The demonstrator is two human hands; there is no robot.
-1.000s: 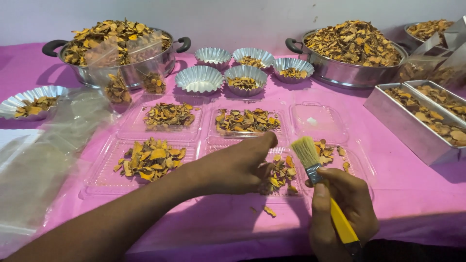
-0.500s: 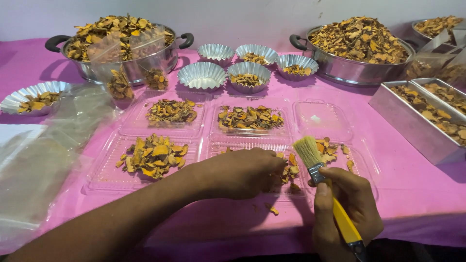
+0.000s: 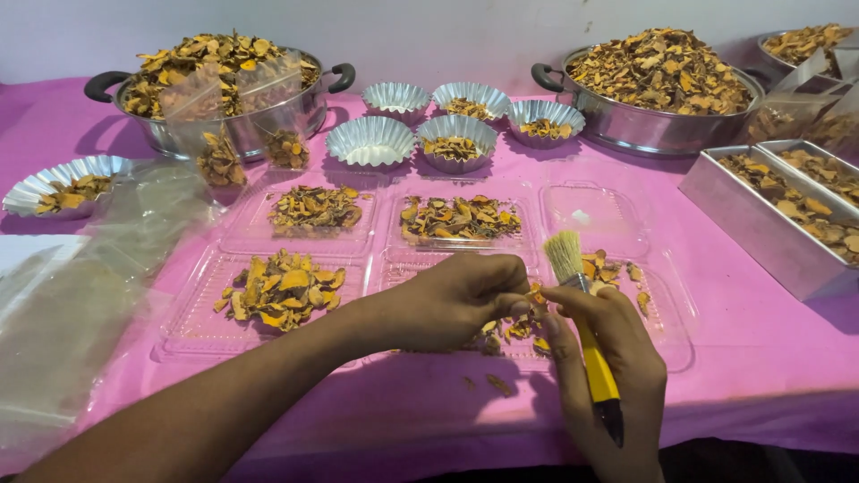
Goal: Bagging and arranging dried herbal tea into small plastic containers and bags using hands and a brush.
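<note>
I see clear plastic trays [image 3: 309, 224] holding dried orange chips [image 3: 282, 288], left hand [image 3: 447, 304] pinching chips, right hand [image 3: 613, 358] fingers gripping yellow-handled bristle brush [image 3: 582, 313], fluted foil cups [image 3: 371, 141], steel pots [image 3: 644, 125].

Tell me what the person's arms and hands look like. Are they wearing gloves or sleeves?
No gloves and no sleeves show. The left hand and right hand are both bare, and so is the left forearm as far as the picture's edge. No rings, watch or bracelets can be seen. The fingers are bare too.
</note>
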